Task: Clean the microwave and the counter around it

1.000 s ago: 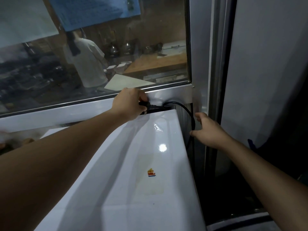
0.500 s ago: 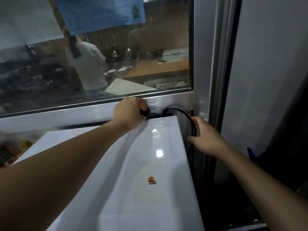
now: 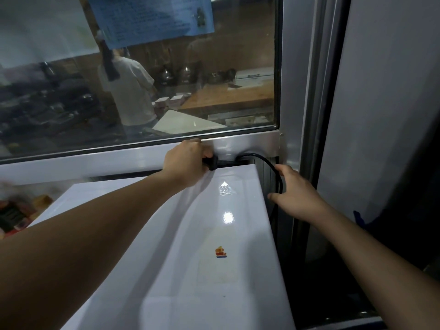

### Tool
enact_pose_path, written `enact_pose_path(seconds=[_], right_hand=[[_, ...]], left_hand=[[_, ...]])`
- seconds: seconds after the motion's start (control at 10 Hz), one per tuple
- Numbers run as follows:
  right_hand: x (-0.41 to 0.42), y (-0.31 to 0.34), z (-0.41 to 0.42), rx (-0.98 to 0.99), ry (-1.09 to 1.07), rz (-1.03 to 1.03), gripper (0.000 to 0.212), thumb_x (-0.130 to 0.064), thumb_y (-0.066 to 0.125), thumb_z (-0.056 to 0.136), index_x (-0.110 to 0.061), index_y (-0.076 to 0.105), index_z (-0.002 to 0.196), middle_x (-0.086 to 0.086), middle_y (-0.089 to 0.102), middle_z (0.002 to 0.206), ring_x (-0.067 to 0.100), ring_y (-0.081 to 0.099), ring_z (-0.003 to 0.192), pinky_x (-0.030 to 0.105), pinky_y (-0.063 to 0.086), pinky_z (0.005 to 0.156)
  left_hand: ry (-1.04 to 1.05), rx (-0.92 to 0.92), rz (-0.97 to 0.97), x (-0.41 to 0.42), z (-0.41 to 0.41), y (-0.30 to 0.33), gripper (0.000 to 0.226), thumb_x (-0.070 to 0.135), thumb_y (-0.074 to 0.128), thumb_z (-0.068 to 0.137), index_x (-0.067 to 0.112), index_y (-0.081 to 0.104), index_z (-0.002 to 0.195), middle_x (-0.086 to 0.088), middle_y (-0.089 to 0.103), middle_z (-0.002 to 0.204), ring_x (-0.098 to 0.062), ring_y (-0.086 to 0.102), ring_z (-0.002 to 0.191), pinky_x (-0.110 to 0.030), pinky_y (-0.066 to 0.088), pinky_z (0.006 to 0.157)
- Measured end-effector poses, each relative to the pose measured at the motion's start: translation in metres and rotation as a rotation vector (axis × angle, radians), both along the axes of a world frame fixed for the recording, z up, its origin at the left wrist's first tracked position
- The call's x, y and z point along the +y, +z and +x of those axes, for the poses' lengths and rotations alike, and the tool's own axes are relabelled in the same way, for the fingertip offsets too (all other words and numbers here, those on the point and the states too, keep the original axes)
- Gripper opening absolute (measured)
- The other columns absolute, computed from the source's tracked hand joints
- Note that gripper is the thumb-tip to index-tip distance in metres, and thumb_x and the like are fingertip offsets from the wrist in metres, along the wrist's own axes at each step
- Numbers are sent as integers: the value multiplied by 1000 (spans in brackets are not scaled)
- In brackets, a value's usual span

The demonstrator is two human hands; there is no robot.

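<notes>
While two bare arms reach forward, a glossy white microwave top fills the near view.
At its far edge, the left hand curls its grip round a black plug; the right hand, just beside the microwave's right side, holds the black cable loosely. Beyond stands a steel-framed glass window bearing a blue paper notice.

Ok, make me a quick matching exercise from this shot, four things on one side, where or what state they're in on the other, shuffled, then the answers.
1. left hand
2. right hand
3. colourful sticker
4. blue paper

A. on the window glass
B. grips the black plug
C. on the white microwave top
D. holds the black cord beside the microwave

Pairs: 1-B, 2-D, 3-C, 4-A
</notes>
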State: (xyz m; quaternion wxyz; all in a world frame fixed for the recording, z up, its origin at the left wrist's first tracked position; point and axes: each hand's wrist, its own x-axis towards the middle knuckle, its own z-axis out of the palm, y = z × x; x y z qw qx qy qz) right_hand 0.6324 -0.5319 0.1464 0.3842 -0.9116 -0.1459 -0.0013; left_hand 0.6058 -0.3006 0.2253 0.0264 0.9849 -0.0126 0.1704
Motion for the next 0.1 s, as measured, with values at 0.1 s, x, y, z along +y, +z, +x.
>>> enact_pose_path(seconds=[0.1], right_hand=[[0, 5, -3, -29, -5, 3, 76, -21, 66, 82, -23, 24, 146, 3, 33, 149, 22, 35, 134, 21, 24, 93]], left_hand=[[-7, -4, 3, 2, -3, 0, 29, 16, 62, 82, 25, 63, 109, 0, 58, 108, -26, 55, 101, -36, 50, 73]])
